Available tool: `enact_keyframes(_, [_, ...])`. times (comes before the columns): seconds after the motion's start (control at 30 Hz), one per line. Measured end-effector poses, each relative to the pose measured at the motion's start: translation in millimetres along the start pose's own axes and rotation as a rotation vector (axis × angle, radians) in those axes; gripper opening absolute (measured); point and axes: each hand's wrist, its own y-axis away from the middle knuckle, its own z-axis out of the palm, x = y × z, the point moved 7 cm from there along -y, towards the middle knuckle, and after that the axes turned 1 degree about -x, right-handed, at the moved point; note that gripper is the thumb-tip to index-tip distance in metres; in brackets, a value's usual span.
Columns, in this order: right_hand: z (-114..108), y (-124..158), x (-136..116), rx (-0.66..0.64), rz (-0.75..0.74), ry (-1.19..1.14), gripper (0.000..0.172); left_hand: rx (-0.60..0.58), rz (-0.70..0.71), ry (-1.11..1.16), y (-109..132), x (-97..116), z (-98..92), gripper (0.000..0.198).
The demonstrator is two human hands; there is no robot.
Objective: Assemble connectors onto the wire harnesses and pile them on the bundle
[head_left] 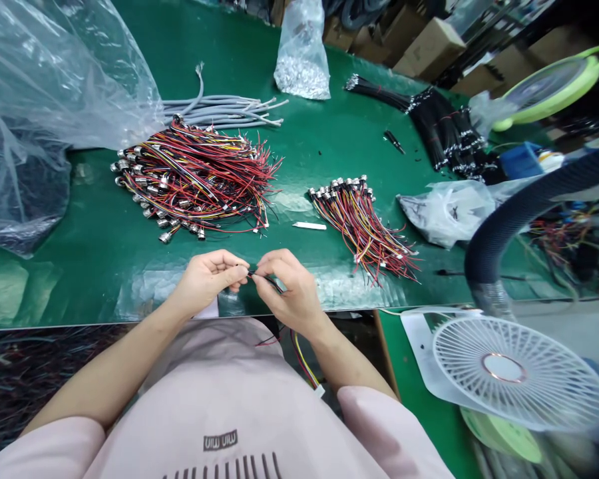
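Close to the table's front edge, my left hand (213, 278) pinches the dark end of a wire harness (305, 364). My right hand (290, 287) grips the same harness just to the right, thumb and forefinger together. Its red, yellow, white and black wires hang below my right wrist and end in a white plug (319, 391). What sits between my left fingertips is mostly hidden. Beyond my hands lies a big pile of harnesses (204, 173) with round metal connectors. A smaller bundle of harnesses (364, 226) is spread to the right, with a white pen-like tool (309, 226) between them.
Grey cables (219, 112) lie behind the big pile. Clear plastic bags (303, 53) stand at the back and left. Black cable bundles (444, 126) sit back right. A dark flexible hose (524, 206) arches over the right side, above a white fan (519, 372).
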Motion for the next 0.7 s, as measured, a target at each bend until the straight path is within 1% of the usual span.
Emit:
enact_keyframes(0.1, [0, -1, -1, 0.011, -0.023, 0.0, 0.012, 0.0, 0.001, 0.004, 0, 0, -0.2, 0.036])
enact_keyframes(0.23, [-3, -1, -2, -0.018, -0.039, 0.007, 0.01, -0.013, -0.014, 0.024, 0, -1, 0.0, 0.037])
enact_keyframes(0.33, [-4, 0, -3, -0.015, -0.039, 0.044, 0.011, -0.023, -0.023, 0.043, 0, -2, 0.5, 0.037])
enact_keyframes(0.47, [2, 0, -5, 0.013, -0.059, 0.072, 0.013, -0.03, -0.028, 0.073, 0, -3, -0.1, 0.038])
enact_keyframes(0.57, [6, -3, -5, 0.041, -0.067, 0.042, 0.013, -0.025, -0.031, 0.088, 1, -5, -1.7, 0.037])
enact_keyframes(0.63, [7, -5, -1, 0.021, -0.027, -0.048, 0.014, -0.023, -0.03, 0.086, 1, -6, -2.2, 0.036])
enact_keyframes(0.7, [10, -5, 9, -0.06, 0.092, -0.208, 0.011, -0.02, -0.025, 0.085, 0, -5, -2.1, 0.036])
